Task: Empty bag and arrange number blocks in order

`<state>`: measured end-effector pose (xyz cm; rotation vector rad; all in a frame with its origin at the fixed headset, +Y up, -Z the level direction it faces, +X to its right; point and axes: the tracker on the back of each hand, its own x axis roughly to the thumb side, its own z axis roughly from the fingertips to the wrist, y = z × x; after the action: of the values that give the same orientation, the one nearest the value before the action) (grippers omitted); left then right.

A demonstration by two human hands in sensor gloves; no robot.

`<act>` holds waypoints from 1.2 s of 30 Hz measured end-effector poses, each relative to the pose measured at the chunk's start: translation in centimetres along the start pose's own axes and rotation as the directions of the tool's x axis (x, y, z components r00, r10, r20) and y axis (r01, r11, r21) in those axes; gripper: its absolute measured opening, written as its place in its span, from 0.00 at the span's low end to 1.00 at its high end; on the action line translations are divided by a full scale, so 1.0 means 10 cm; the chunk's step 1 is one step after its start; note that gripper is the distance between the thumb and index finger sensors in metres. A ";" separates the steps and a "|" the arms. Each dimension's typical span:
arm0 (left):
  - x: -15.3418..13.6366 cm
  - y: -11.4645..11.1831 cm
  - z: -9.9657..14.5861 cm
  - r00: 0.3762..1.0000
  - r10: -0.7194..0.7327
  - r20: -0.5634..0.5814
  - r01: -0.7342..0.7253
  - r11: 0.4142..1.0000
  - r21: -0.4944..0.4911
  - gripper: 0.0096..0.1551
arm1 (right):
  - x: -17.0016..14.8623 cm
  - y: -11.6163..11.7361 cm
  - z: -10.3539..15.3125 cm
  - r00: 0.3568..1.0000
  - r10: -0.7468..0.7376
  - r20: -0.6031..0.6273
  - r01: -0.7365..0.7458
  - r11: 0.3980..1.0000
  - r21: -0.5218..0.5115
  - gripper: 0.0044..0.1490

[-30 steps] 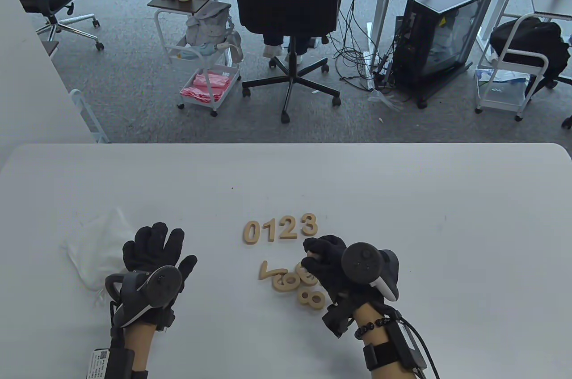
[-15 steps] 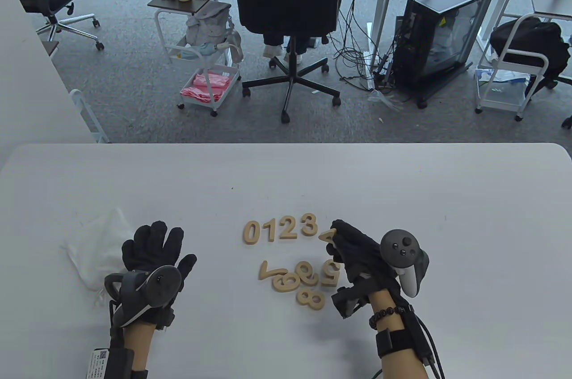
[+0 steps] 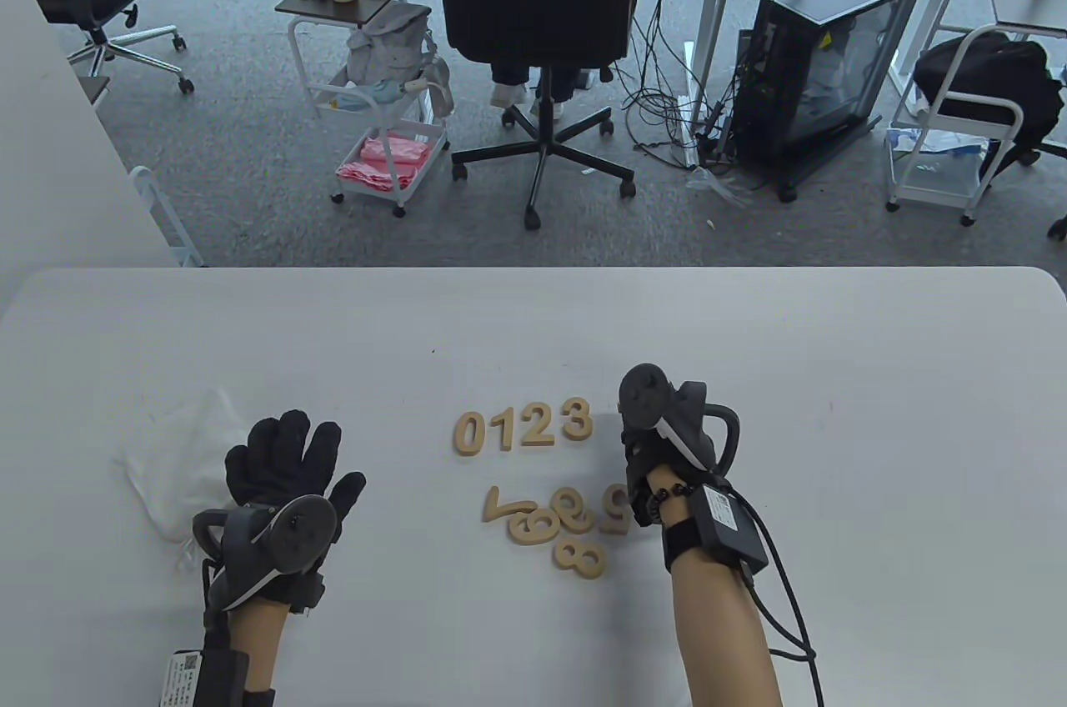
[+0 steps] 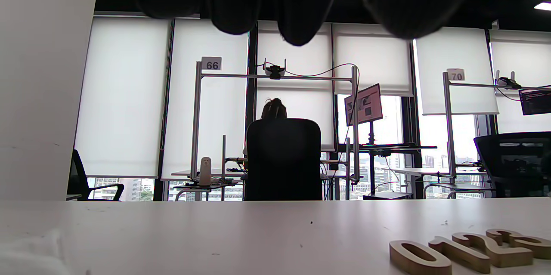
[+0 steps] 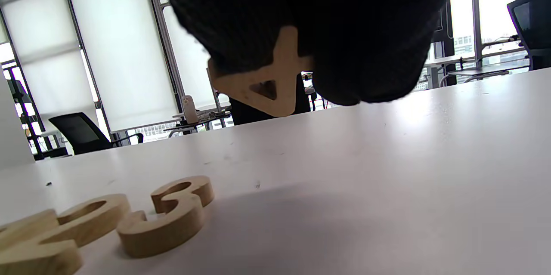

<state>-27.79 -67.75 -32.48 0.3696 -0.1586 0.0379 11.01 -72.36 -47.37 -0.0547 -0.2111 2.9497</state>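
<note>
Right wrist view shows the right hand (image 5: 301,29) pinching the wooden 4 (image 5: 262,81) in the air, just past the 3 (image 5: 165,214) at the end of the row on the table (image 5: 387,159). To do this well, put the 4 down flat beside the 3, close, in line and facing the same way. Left hand (image 3: 283,465) lies flat with straight fingers beside the white bag (image 3: 179,461), holding nothing.

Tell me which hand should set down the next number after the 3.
The right hand. In the right wrist view its fingers already pinch the 4 block above the table just past the 3 block. The left hand rests flat far over by the bag, holding nothing.
</note>
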 end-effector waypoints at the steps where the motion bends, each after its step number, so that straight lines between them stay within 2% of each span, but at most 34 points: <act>1: 0.00 0.00 0.00 1.000 0.000 0.000 0.000 1.000 0.000 0.40 | 0.04 0.04 -0.03 1.000 0.022 0.000 -0.022 1.000 0.007 0.27; 7: -0.01 0.00 0.00 1.000 0.002 -0.005 -0.002 1.000 0.000 0.40 | 0.20 0.27 -0.16 0.990 0.139 0.038 -0.141 0.989 0.047 0.29; 13: -0.02 0.00 0.00 1.000 0.001 -0.005 -0.001 1.000 0.002 0.40 | 0.23 0.37 -0.19 0.979 0.193 0.071 -0.200 0.973 0.113 0.27; 25: -0.02 0.00 0.01 1.000 -0.002 -0.006 0.002 1.000 0.002 0.40 | 0.19 0.40 -0.20 0.969 0.203 0.138 -0.230 0.947 0.224 0.30; 28: -0.02 0.00 0.01 1.000 -0.003 -0.006 0.003 1.000 0.000 0.40 | 0.18 0.40 -0.18 0.969 0.205 0.136 -0.236 0.931 0.278 0.31; 36: -0.02 0.00 0.00 1.000 -0.003 -0.007 0.002 1.000 -0.001 0.40 | 0.16 0.41 -0.18 0.969 0.202 0.145 -0.236 0.931 0.279 0.32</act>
<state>-27.95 -67.75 -32.46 0.3687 -0.1511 0.0366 8.82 -75.77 -49.81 0.1413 0.2377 3.1741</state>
